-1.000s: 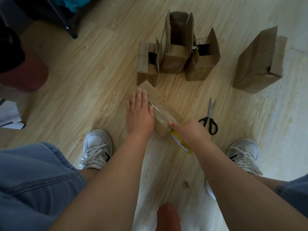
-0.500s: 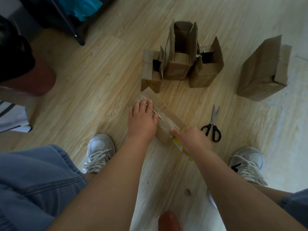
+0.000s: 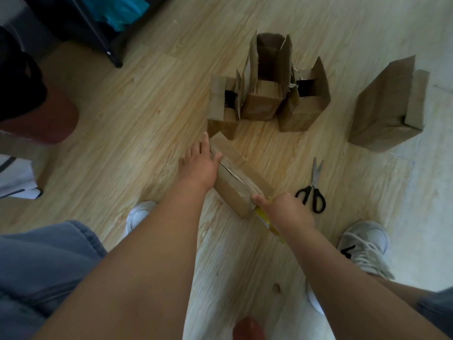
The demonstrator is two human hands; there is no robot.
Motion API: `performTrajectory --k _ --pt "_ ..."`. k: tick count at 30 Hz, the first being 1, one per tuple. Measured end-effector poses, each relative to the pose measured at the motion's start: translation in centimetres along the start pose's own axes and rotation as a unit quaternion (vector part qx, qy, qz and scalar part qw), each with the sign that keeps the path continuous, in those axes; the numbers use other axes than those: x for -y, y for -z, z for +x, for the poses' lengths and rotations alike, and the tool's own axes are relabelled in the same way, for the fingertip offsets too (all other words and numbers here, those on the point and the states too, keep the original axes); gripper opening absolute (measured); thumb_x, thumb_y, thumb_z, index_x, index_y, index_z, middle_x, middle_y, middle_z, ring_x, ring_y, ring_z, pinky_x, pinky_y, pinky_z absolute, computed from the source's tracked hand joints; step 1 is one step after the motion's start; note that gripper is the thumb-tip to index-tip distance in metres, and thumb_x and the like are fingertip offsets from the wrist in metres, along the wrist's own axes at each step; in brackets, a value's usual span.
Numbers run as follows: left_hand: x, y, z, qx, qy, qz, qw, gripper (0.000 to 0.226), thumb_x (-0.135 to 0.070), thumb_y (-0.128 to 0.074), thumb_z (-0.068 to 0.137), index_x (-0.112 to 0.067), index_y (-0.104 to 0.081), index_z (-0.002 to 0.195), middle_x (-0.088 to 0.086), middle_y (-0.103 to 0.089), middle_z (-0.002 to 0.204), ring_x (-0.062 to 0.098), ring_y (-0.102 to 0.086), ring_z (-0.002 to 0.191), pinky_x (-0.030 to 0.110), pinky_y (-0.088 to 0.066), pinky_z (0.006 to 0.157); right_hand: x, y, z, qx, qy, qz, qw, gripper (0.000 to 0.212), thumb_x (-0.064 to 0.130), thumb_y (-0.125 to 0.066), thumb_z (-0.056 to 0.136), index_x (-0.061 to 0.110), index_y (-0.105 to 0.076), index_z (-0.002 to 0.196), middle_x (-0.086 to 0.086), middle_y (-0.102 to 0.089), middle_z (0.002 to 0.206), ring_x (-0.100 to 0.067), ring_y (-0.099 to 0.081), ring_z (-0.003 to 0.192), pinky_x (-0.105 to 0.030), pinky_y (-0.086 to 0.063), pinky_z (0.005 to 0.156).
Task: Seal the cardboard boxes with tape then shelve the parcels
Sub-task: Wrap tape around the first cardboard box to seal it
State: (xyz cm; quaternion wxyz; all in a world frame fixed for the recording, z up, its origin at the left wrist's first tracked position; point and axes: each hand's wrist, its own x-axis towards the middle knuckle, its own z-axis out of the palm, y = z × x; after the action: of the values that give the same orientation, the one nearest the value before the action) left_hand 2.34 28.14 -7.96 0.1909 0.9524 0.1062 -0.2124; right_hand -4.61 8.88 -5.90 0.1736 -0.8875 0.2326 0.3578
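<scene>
**taping on a wood-look floor**

the work lies on the floor point(image 3: 137, 114) – pale laminate with a wood grain, running into a paler, whitish patch at the right of the frame. at centre lies a long cardboard box point(image 3: 241, 182), set diagonally, with a strip of clear tape along its top seam. the left hand point(image 3: 199, 164) is released, its fingers straight and laid flat against the box's upper-left end. the right hand point(image 3: 285, 209) is clenched round a yellow tape roll point(image 3: 268, 222) at the box's lower-right end, thumb on the cardboard.

just right of the box, black-handled scissors point(image 3: 312, 190) lie on the floor. above it stand three open boxes point(image 3: 263, 101) in a tight cluster, flaps up. a closed box point(image 3: 384, 114) sits well apart at upper right.

upper left of the frame – a dark rack leg point(image 3: 98, 33), teal fabric point(image 3: 117, 11) behind it and a reddish-brown rounded object point(image 3: 46, 119) below. white shoes point(image 3: 365, 244) rest either side of the arms.
</scene>
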Motion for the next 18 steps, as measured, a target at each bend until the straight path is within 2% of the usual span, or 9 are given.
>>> performTrajectory --k 3,5,8,11,14,18 --pt "-0.1 -0.1 -0.3 0.004 0.002 0.01 1.0 0.065 -0.047 -0.019 0.105 -0.023 0.015 0.156 0.003 0.008 0.166 0.021 0.008 0.152 0.049 0.003 0.122 0.0 -0.1 0.0 0.001 -0.005 0.003 1.0 0.068 0.077 -0.045 0.088 0.011 -0.055 0.073 0.0 -0.055 0.06 -0.017 -0.052 0.051 -0.025 -0.033 0.048" --pt "0.0 -0.1 -0.8 0.001 -0.016 0.03 0.999 0.064 -0.044 -0.017 0.106 -0.02 0.016 0.155 0.001 0.018 0.164 0.018 0.017 0.15 0.048 0.007 0.122 0.0 -0.1 -0.1 -0.004 -0.006 0.007 1.0 0.067 0.077 -0.046 0.088 0.012 -0.055 0.074 -0.001 -0.056 0.062 -0.017 -0.052 0.053 -0.026 -0.032 0.048" --pt "-0.3 -0.8 -2.7 -0.046 -0.107 0.088 0.989 0.06 -0.038 -0.018 0.107 -0.018 0.01 0.156 -0.001 0.017 0.164 0.016 0.018 0.15 0.044 0.01 0.122 0.1 0.0 -0.2 -0.002 -0.005 0.009 1.0 0.065 0.075 -0.046 0.089 0.013 -0.053 0.074 -0.001 -0.054 0.062 -0.017 -0.051 0.052 -0.026 -0.031 0.047" --pt "-1.1 -2.4 -6.1 -0.059 -0.17 0.072 0.981 0.054 -0.031 -0.017 0.108 -0.018 0.001 0.157 -0.003 0.011 0.165 0.012 0.016 0.15 0.035 0.013 0.121 0.1 0.1 -0.3 0.0 -0.001 0.015 1.0 0.063 0.074 -0.049 0.089 0.013 -0.055 0.074 -0.001 -0.056 0.063 -0.017 -0.053 0.053 -0.026 -0.032 0.047" --pt "-1.4 -4.0 -8.1 -0.014 -0.175 0.08 0.981 0.053 -0.028 -0.017 0.108 -0.018 0.0 0.157 -0.004 0.012 0.165 0.009 0.018 0.149 0.032 0.015 0.12 0.0 0.2 -0.5 0.003 0.004 0.023 1.0 0.063 0.073 -0.051 0.089 0.012 -0.057 0.073 -0.002 -0.059 0.065 -0.018 -0.055 0.054 -0.026 -0.034 0.048" --pt "-1.0 -3.6 -7.4 0.019 -0.171 0.108 0.979 0.053 -0.03 -0.014 0.108 -0.02 0.005 0.157 -0.005 0.016 0.164 0.009 0.02 0.148 0.031 0.016 0.118 0.3 0.3 -0.4 0.003 0.01 0.024 1.0 0.059 0.072 -0.051 0.089 0.014 -0.056 0.079 -0.003 -0.065 0.077 -0.02 -0.06 0.067 -0.029 -0.041 0.056"
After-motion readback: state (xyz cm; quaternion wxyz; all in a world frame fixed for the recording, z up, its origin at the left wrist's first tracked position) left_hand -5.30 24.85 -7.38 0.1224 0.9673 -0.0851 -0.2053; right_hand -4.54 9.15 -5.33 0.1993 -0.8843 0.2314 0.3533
